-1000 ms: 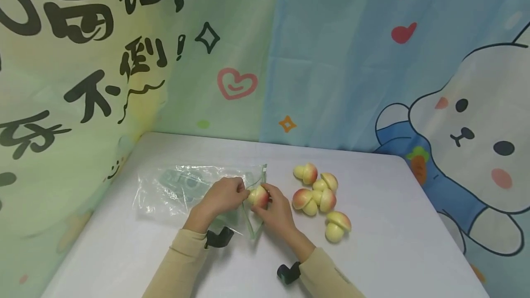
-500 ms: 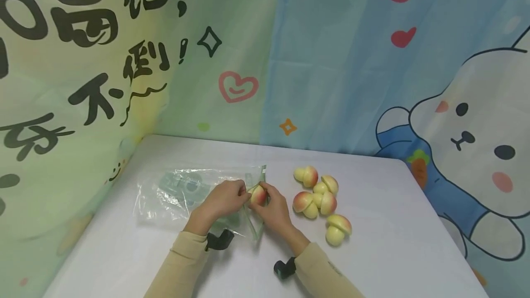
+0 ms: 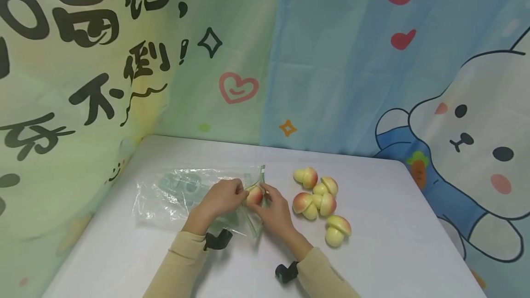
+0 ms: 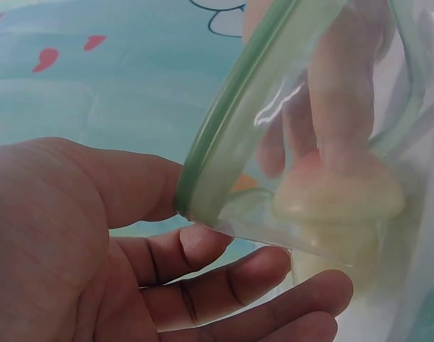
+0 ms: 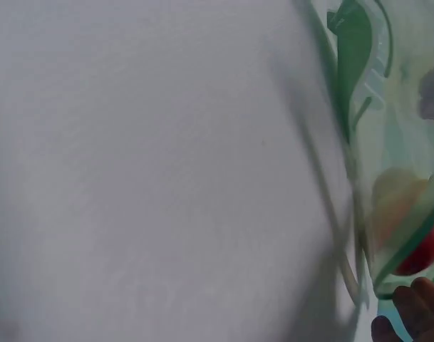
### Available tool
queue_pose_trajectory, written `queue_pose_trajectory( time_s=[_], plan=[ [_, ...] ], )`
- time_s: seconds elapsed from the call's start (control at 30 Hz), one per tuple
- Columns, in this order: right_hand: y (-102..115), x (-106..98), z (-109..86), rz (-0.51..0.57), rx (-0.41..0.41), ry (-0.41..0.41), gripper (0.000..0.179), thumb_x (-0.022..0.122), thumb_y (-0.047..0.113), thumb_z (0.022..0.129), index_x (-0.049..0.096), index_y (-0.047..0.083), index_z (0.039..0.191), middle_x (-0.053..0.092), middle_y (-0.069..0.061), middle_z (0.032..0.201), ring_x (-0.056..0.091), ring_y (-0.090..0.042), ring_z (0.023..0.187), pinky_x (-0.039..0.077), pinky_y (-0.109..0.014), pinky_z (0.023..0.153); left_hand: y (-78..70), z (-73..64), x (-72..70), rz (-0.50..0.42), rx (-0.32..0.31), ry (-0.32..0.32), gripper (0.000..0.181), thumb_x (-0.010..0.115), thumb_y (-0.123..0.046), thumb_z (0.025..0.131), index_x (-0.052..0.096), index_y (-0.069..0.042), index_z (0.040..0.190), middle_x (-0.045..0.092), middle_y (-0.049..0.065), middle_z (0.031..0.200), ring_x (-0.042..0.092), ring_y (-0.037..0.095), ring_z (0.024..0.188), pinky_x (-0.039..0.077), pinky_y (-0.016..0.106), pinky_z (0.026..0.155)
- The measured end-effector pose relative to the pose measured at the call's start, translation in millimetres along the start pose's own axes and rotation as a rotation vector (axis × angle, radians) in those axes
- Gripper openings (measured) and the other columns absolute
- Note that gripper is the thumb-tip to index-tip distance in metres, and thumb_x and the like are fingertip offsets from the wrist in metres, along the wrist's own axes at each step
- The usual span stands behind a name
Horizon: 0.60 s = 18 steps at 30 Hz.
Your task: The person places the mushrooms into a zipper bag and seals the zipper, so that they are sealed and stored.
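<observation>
A clear zip bag (image 3: 151, 203) with green edging lies on the table, its mouth facing right. My left hand (image 3: 223, 197) pinches the rim of the mouth between thumb and index finger; the other fingers lie loosely bent below it in the left wrist view. A toy mushroom (image 3: 254, 195) with a pink-and-cream cap is in the bag's mouth, held by my right hand (image 3: 274, 210). Through the plastic, the left wrist view shows the right hand's fingers (image 4: 341, 92) on top of the cap. In the right wrist view the red side of the cap (image 5: 422, 253) shows behind green edging.
Several similar toy mushrooms (image 3: 303, 203) lie in a loose group right of the bag, one of them (image 3: 337, 231) nearer the front. The white table (image 3: 372, 206) ends at a printed cloth backdrop (image 3: 331, 59). A black wrist camera (image 3: 286, 272) sits under the right sleeve.
The toy mushroom has shifted slightly left, further into the bag's mouth, and the right hand's fingers have followed. My left hand keeps its pinch on the rim. The loose mushrooms have stayed put.
</observation>
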State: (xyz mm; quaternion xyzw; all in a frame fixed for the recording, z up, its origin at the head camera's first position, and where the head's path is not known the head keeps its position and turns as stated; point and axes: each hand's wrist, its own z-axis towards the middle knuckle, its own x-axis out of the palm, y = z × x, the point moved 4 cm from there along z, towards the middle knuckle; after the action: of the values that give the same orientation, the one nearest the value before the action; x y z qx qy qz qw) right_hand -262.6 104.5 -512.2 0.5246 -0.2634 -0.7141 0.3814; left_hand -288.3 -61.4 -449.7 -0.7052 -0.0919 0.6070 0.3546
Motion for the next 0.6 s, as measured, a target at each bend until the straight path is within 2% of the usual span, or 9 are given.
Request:
queue_pose_trajectory(
  time_s=[0.17,0.3,0.37,0.5,0.6],
  plan=[
    [1,-25,-13.9,-0.02,-0.021,-0.032,0.062,0.083,0.014,0.077,0.056,0.007,0.132,0.058,-0.013,0.131,0.062,-0.035,0.107,0.049,-0.048,0.09,-2.7,0.5,3.6,-0.008,0.013,0.0,0.024,0.061,-0.025,0.092,0.053,-0.013,0.073,0.051,-0.002,0.065,0.045,0.014,0.057,0.036,0.028,0.053],
    [1,-54,-26.4,-0.117,-0.087,-0.061,0.063,0.085,0.009,0.073,0.057,0.007,0.13,0.058,-0.01,0.13,0.061,-0.034,0.105,0.05,-0.047,0.087,-5.0,0.4,7.2,-0.006,0.036,-0.002,0.024,0.06,-0.025,0.092,0.052,-0.014,0.072,0.05,-0.003,0.065,0.045,0.013,0.058,0.036,0.028,0.053],
    [1,-68,-30.7,-0.15,-0.137,-0.081,0.063,0.086,0.008,0.072,0.057,0.006,0.129,0.059,-0.009,0.129,0.06,-0.032,0.109,0.05,-0.041,0.09,-4.4,0.4,6.9,0.002,0.032,-0.014,0.024,0.06,-0.024,0.091,0.051,-0.014,0.071,0.05,-0.003,0.064,0.045,0.014,0.058,0.037,0.029,0.054],
    [2,-98,-37.0,-0.195,-0.27,-0.166,0.064,0.086,0.001,0.068,0.059,0.002,0.126,0.061,-0.012,0.127,0.061,-0.03,0.108,0.043,-0.019,0.095,-1.6,0.3,3.1,0.004,0.018,-0.026,0.025,0.06,-0.024,0.091,0.051,-0.014,0.071,0.05,-0.002,0.064,0.046,0.014,0.058,0.037,0.029,0.054],
    [1,-118,-41.2,-0.236,-0.333,-0.221,0.064,0.086,-0.005,0.064,0.06,-0.001,0.123,0.062,-0.014,0.123,0.062,-0.031,0.102,0.044,-0.017,0.09,0.7,-0.1,0.3,-0.008,0.009,-0.025,0.024,0.06,-0.024,0.091,0.052,-0.014,0.072,0.051,-0.002,0.065,0.047,0.015,0.058,0.037,0.03,0.054]
  ],
)
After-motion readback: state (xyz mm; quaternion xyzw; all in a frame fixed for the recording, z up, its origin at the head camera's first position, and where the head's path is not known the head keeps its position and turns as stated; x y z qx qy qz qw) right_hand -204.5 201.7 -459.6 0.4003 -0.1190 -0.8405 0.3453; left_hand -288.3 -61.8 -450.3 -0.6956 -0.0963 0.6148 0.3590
